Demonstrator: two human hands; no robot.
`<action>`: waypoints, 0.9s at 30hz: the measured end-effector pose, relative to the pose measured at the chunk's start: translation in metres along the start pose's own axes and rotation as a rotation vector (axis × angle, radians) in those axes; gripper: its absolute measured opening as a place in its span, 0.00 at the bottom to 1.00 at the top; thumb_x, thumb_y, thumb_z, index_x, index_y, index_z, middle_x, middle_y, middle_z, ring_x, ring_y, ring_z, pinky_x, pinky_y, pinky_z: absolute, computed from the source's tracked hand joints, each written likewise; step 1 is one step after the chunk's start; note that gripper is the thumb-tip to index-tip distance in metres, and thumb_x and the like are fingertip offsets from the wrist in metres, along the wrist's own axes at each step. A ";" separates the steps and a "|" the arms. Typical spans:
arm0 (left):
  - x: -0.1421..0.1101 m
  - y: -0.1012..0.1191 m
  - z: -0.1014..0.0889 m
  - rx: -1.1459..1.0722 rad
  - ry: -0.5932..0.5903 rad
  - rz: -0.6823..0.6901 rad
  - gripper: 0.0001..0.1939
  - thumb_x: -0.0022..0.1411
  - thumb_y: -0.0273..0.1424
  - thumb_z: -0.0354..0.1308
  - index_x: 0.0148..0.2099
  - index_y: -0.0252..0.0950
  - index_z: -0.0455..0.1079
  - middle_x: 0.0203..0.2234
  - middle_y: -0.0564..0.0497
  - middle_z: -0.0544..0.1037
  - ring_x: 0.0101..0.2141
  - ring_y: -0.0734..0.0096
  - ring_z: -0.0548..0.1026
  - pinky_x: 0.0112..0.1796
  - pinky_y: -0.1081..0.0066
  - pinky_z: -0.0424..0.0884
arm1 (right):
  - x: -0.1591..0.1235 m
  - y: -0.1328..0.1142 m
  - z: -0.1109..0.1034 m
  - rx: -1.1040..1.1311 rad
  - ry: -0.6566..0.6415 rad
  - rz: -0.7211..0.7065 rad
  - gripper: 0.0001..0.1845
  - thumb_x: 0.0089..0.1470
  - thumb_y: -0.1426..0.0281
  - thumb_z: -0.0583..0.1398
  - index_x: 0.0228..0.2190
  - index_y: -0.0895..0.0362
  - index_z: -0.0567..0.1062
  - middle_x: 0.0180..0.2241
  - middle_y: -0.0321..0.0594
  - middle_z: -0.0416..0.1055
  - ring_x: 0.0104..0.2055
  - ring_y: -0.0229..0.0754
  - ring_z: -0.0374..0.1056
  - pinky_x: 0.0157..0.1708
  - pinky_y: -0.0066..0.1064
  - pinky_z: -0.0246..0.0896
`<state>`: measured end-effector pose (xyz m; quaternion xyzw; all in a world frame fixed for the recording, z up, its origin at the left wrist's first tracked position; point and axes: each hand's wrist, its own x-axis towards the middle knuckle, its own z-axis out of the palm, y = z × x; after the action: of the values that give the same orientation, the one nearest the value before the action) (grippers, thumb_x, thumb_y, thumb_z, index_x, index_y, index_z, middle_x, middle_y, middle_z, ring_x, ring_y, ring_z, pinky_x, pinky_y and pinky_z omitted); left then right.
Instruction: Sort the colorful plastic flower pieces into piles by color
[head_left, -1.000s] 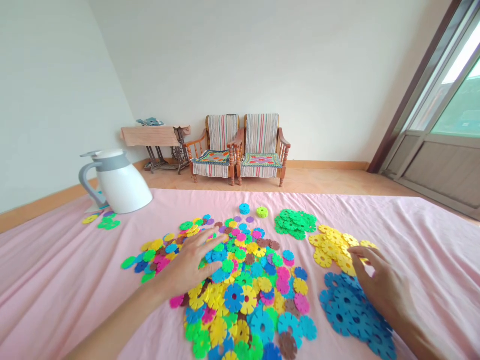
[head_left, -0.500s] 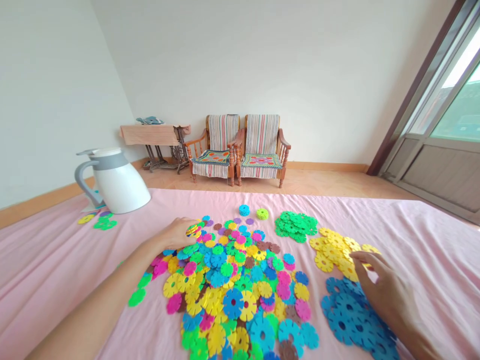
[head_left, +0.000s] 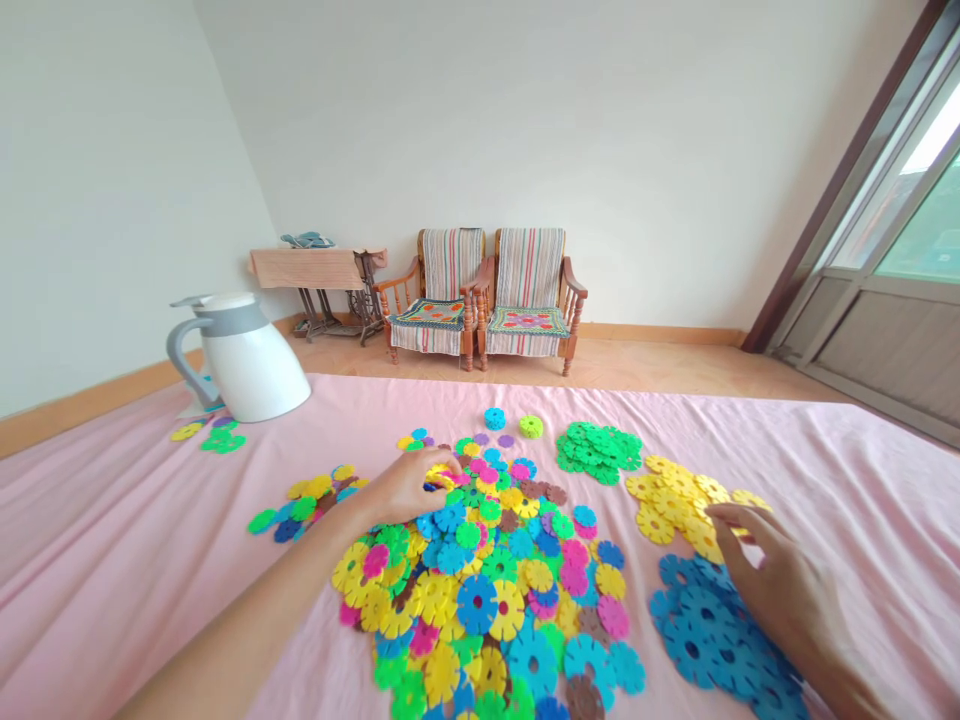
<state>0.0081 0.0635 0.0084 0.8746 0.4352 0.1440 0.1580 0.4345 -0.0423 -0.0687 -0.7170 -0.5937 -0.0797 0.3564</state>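
My left hand (head_left: pixel 409 485) is curled around several small notched plastic discs (head_left: pixel 444 476), with yellow and pink ones showing at its fingers. It is over the upper left part of a large mixed-colour heap of flower-shaped discs (head_left: pixel 480 605). My right hand (head_left: pixel 787 570) is beside the yellow disc pile (head_left: pixel 675 492) and partly over the blue disc pile (head_left: pixel 701 625). Its thumb and index fingertip are pinched together at the edge of the yellow discs; what lies between them, if anything, is hidden.
A green disc pile (head_left: pixel 598 450) lies behind, beside a blue disc stack (head_left: pixel 494 419) and a lime stack (head_left: pixel 531 427). More mixed discs (head_left: pixel 304 507) lie left of the heap. A white jug (head_left: pixel 255 365) stands at the back left of the pink cloth (head_left: pixel 112 540).
My left hand has moved right over the heap, and a small group of discs now shows apart at the left. My right hand keeps its place by the yellow pile. The view has shifted slightly.
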 end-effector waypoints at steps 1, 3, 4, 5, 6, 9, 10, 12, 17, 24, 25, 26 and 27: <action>-0.002 0.011 0.002 -0.027 -0.007 0.021 0.19 0.51 0.23 0.52 0.46 0.39 0.71 0.45 0.52 0.76 0.47 0.65 0.73 0.49 0.70 0.66 | 0.000 0.001 0.001 0.003 -0.003 0.001 0.17 0.54 0.58 0.50 0.35 0.52 0.74 0.42 0.40 0.75 0.32 0.43 0.74 0.28 0.33 0.65; -0.007 0.033 0.006 -0.119 -0.025 0.053 0.24 0.54 0.25 0.54 0.55 0.40 0.67 0.52 0.50 0.73 0.51 0.62 0.70 0.52 0.67 0.64 | -0.001 0.004 0.003 0.002 -0.015 0.002 0.17 0.54 0.57 0.50 0.36 0.52 0.74 0.43 0.40 0.74 0.32 0.43 0.74 0.28 0.33 0.66; -0.011 0.045 0.007 -0.156 -0.029 0.062 0.27 0.55 0.26 0.54 0.58 0.42 0.64 0.54 0.50 0.71 0.53 0.61 0.69 0.53 0.65 0.63 | -0.001 0.006 0.004 0.000 -0.020 0.002 0.17 0.54 0.57 0.50 0.36 0.52 0.73 0.43 0.40 0.74 0.33 0.43 0.74 0.28 0.33 0.66; -0.015 0.056 0.009 -0.192 -0.041 0.081 0.28 0.57 0.26 0.54 0.60 0.43 0.62 0.56 0.50 0.69 0.55 0.61 0.68 0.54 0.64 0.63 | -0.002 0.008 0.005 -0.004 -0.022 0.003 0.17 0.54 0.57 0.50 0.36 0.52 0.73 0.44 0.40 0.74 0.33 0.44 0.74 0.28 0.34 0.66; -0.019 0.067 0.009 -0.226 -0.065 0.109 0.29 0.58 0.27 0.54 0.62 0.44 0.60 0.57 0.50 0.68 0.55 0.61 0.67 0.55 0.63 0.62 | -0.002 0.010 0.006 -0.007 -0.021 0.002 0.17 0.53 0.57 0.50 0.36 0.51 0.73 0.44 0.40 0.74 0.33 0.44 0.74 0.29 0.34 0.66; -0.029 0.087 0.009 -0.272 -0.137 0.191 0.29 0.61 0.28 0.53 0.64 0.47 0.57 0.60 0.53 0.65 0.57 0.63 0.66 0.56 0.63 0.61 | -0.002 0.012 0.006 -0.006 -0.010 0.004 0.17 0.53 0.57 0.51 0.35 0.51 0.73 0.44 0.40 0.74 0.33 0.45 0.74 0.28 0.34 0.66; -0.031 0.087 0.008 -0.266 -0.138 0.197 0.28 0.61 0.28 0.53 0.63 0.47 0.58 0.59 0.53 0.66 0.56 0.63 0.66 0.56 0.63 0.61 | -0.001 0.012 0.006 -0.006 -0.009 0.007 0.17 0.52 0.57 0.51 0.35 0.51 0.73 0.44 0.41 0.74 0.33 0.45 0.74 0.27 0.34 0.66; -0.031 0.074 0.006 -0.219 -0.077 0.150 0.22 0.62 0.28 0.51 0.59 0.46 0.64 0.56 0.53 0.70 0.55 0.64 0.67 0.56 0.64 0.61 | -0.001 0.010 0.004 -0.012 -0.019 0.016 0.16 0.53 0.56 0.51 0.35 0.50 0.73 0.44 0.40 0.75 0.33 0.46 0.74 0.26 0.34 0.65; -0.019 -0.013 -0.001 0.063 0.155 -0.163 0.18 0.55 0.25 0.54 0.48 0.39 0.72 0.47 0.47 0.75 0.49 0.58 0.71 0.51 0.61 0.65 | 0.001 0.005 0.001 -0.012 -0.025 0.024 0.15 0.53 0.56 0.50 0.35 0.47 0.72 0.44 0.39 0.74 0.34 0.47 0.74 0.27 0.36 0.65; -0.007 -0.066 -0.001 0.110 0.129 -0.143 0.13 0.48 0.26 0.58 0.39 0.38 0.75 0.35 0.48 0.77 0.39 0.58 0.74 0.43 0.64 0.68 | -0.001 0.001 -0.003 -0.020 0.005 0.011 0.14 0.53 0.57 0.50 0.35 0.48 0.72 0.43 0.40 0.75 0.37 0.49 0.74 0.28 0.35 0.65; -0.007 -0.064 0.000 0.112 0.140 -0.143 0.12 0.49 0.25 0.57 0.37 0.37 0.75 0.34 0.48 0.76 0.38 0.58 0.73 0.42 0.65 0.67 | -0.001 0.000 -0.004 -0.025 -0.001 0.008 0.14 0.53 0.57 0.50 0.35 0.48 0.72 0.43 0.40 0.75 0.37 0.48 0.74 0.28 0.35 0.65; -0.007 -0.061 0.000 0.114 0.153 -0.146 0.10 0.49 0.25 0.56 0.36 0.36 0.75 0.33 0.47 0.76 0.37 0.59 0.73 0.42 0.65 0.66 | -0.001 -0.001 -0.004 -0.031 -0.008 0.004 0.14 0.54 0.58 0.50 0.35 0.48 0.72 0.44 0.40 0.75 0.37 0.48 0.74 0.29 0.35 0.65; -0.007 -0.058 0.001 0.114 0.168 -0.152 0.10 0.50 0.25 0.55 0.35 0.35 0.75 0.32 0.47 0.76 0.37 0.59 0.73 0.41 0.65 0.66 | -0.001 -0.001 -0.004 -0.036 -0.014 0.001 0.14 0.54 0.58 0.50 0.35 0.48 0.72 0.44 0.40 0.75 0.37 0.48 0.74 0.29 0.35 0.64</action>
<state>-0.0370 0.0912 -0.0162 0.8314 0.5196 0.1794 0.0815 0.4341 -0.0455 -0.0663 -0.7240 -0.5945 -0.0850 0.3393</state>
